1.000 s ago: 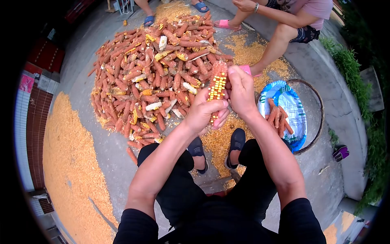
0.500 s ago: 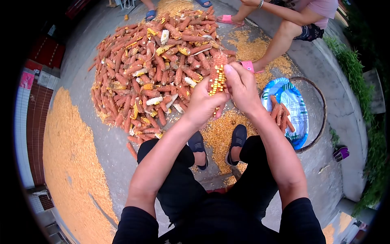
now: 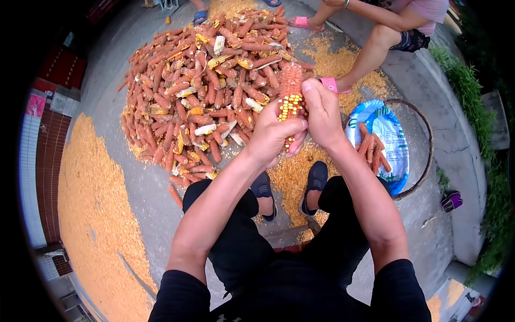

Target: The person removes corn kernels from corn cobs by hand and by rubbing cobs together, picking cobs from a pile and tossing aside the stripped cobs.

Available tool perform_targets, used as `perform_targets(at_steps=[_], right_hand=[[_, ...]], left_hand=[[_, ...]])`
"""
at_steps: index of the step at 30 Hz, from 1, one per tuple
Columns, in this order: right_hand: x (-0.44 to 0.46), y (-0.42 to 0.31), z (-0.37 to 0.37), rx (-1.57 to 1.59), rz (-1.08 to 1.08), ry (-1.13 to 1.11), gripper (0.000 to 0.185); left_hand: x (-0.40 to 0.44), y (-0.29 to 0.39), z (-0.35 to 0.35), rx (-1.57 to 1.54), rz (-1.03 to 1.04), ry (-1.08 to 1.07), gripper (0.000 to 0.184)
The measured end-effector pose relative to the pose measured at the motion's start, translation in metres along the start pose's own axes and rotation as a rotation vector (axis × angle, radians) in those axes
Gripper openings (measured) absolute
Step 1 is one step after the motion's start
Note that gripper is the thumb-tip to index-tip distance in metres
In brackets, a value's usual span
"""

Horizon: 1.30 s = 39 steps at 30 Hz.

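Observation:
An ear of corn [image 3: 291, 88] stands nearly upright between my hands, its upper part a bare reddish cob and its middle still set with yellow kernels. My left hand [image 3: 272, 133] is closed around the lower part, thumb across the front. On the other side, my right hand [image 3: 323, 114] is closed against the ear, its thumb pressed near the kernels. Fingers hide much of the lower end. Beyond my hands rises a big heap of corn cobs [image 3: 198, 96], mostly stripped, some bearing kernels. Loose kernels [image 3: 292, 180] cover the ground between my shoes.
At right stands a basket [image 3: 399, 182] with a blue-and-white plastic lining, holding several bare cobs [image 3: 371, 150]. A person [image 3: 389, 37] in pink sandals sits at the upper right. A wide spread of kernels [image 3: 96, 214] lies at left. A purple shoe [image 3: 451, 202] rests at far right.
More of the ear's upper part is bare now, with fewer yellow kernels showing. My right thumb has shifted slightly along the ear; both hands keep hold of it.

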State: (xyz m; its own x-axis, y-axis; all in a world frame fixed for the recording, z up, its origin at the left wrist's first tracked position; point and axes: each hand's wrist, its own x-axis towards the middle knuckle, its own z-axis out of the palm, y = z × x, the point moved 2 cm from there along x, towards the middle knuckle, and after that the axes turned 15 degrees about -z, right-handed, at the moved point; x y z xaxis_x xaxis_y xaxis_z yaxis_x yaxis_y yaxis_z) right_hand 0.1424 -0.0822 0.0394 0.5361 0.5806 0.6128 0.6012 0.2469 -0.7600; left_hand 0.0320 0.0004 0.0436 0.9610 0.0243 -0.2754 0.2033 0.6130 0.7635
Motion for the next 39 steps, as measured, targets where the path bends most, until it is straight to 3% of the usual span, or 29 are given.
perform_targets(at_steps=[5,7,11,15,18,20,23,24,27,29,33,36,39], right_hand=[[0.007,-0.019,-0.001,-0.39,-0.018,-0.255,0.045],[0.006,-0.015,0.003,-0.308,-0.017,-0.259,0.043],[0.008,-0.024,0.004,-0.257,-0.087,-0.209,0.035],[0.003,-0.014,0.004,-0.167,-0.097,-0.099,0.034],[0.002,-0.007,-0.001,-0.054,0.025,-0.048,0.037],[0.006,-0.013,-0.003,-0.01,0.153,-0.094,0.046],[0.003,-0.019,0.002,-0.426,0.032,-0.285,0.05],[0.002,-0.018,0.005,-0.366,0.029,-0.27,0.05],[0.002,-0.017,0.006,-0.244,-0.037,-0.226,0.044],[0.001,-0.016,0.005,-0.229,-0.073,-0.178,0.04],[-0.003,-0.015,0.003,0.045,0.084,-0.102,0.033],[0.001,0.001,0.002,0.106,0.004,-0.003,0.034],[0.004,-0.003,0.001,0.183,0.17,-0.044,0.036]], left_hand=[[0.004,-0.003,-0.006,0.197,0.05,0.257,0.027],[0.003,-0.004,-0.007,0.212,0.091,0.262,0.026],[-0.005,0.005,-0.011,0.016,-0.077,0.002,0.012],[-0.007,0.011,-0.004,0.005,-0.077,-0.024,0.013],[-0.003,0.007,-0.004,0.053,0.012,0.033,0.026],[0.001,0.006,-0.001,0.211,0.194,0.163,0.036],[0.006,0.0,-0.006,0.493,0.423,0.323,0.045],[0.009,-0.002,-0.004,0.563,0.518,0.353,0.045],[0.008,-0.003,-0.01,0.451,0.42,0.276,0.052],[-0.007,0.005,-0.007,0.061,-0.003,0.091,0.057],[-0.011,0.013,0.0,-0.05,-0.031,-0.007,0.061],[-0.01,0.01,0.003,-0.056,0.002,-0.015,0.059],[-0.009,0.011,-0.002,-0.033,0.034,-0.026,0.057]])
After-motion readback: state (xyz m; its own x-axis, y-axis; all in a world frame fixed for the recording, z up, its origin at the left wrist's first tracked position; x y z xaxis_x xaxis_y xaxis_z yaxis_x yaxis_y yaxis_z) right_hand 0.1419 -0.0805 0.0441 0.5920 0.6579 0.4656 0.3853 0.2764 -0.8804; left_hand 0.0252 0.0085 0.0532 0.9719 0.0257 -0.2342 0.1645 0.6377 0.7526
